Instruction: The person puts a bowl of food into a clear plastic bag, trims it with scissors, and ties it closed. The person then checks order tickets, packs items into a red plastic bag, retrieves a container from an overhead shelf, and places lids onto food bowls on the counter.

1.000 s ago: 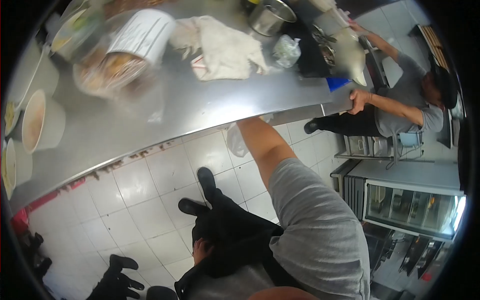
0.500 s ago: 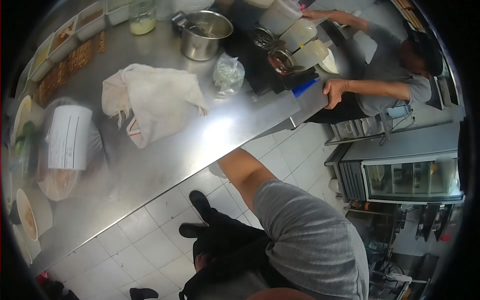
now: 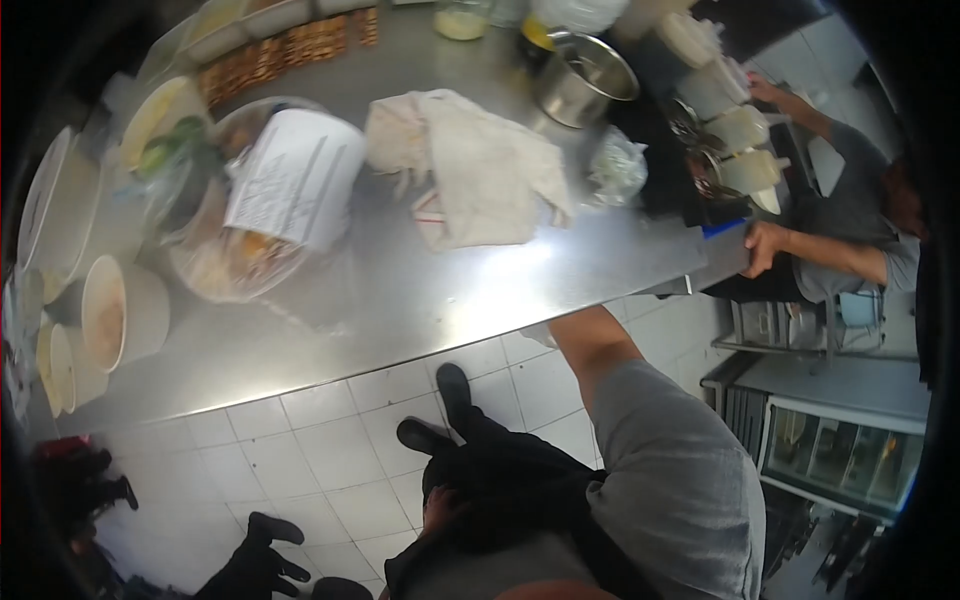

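Observation:
My right forearm reaches below the front edge of the steel counter (image 3: 400,320), which hides my right hand. Beside that forearm, a whitish, plastic-like thing (image 3: 540,334) shows under the edge. My left hand (image 3: 437,507) is low against my dark apron, partly covered, with its fingers loosely apart and nothing visible in them. On the counter lie a crumpled cream cloth (image 3: 485,175) and a small knotted clear bag (image 3: 618,168). Left of the cloth, a printed white paper (image 3: 298,178) lies on a plastic-wrapped bowl of food (image 3: 225,265).
White tubs (image 3: 125,310) line the counter's left end. A metal pot (image 3: 585,82) and squeeze bottles (image 3: 750,172) stand at the right. A co-worker (image 3: 850,210) has one hand at the counter's right end. Another person's dark shoe (image 3: 275,527) is at lower left. A glass-doored fridge (image 3: 840,455) stands right.
The view swung left, then back right, so the counter items shifted in the frame. My right arm stays below the edge, my left hand against the apron.

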Tool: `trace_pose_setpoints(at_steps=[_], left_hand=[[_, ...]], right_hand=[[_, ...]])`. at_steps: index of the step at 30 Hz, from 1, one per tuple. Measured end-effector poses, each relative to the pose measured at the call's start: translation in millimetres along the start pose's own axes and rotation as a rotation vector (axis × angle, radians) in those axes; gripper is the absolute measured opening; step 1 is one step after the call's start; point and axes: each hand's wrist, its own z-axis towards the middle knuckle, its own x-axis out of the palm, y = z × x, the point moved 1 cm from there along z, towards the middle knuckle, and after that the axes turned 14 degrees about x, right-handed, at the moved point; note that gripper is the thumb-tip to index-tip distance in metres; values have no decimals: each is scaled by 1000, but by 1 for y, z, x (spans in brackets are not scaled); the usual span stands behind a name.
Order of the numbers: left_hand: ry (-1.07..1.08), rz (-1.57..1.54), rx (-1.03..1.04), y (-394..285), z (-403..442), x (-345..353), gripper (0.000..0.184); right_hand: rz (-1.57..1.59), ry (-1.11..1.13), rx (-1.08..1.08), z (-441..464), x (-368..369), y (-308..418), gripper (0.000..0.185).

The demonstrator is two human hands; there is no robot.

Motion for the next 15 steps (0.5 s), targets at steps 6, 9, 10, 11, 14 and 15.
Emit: trace_pose_setpoints(at_steps=[6, 9, 10, 11, 14, 15], left_hand=[[3, -78, -20, -12, -13, -13, 55], [46, -72, 16, -16, -15, -25, 57], [65, -50, 30, -14, -17, -26, 58], [60, -46, 38, -12, -19, -26, 56], [50, -33, 57, -9, -28, -27, 49], [47, -26, 63, -6, -31, -26, 47]], right_hand=[[33, -13, 9, -7, -8, 2, 32], [49, -17, 11, -13, -15, -3, 31], [58, -21, 10, -15, -18, -2, 31], [64, -21, 13, -16, -20, -3, 31], [87, -20, 19, -23, -31, -7, 31], [93, -21, 21, -26, -33, -7, 31]])
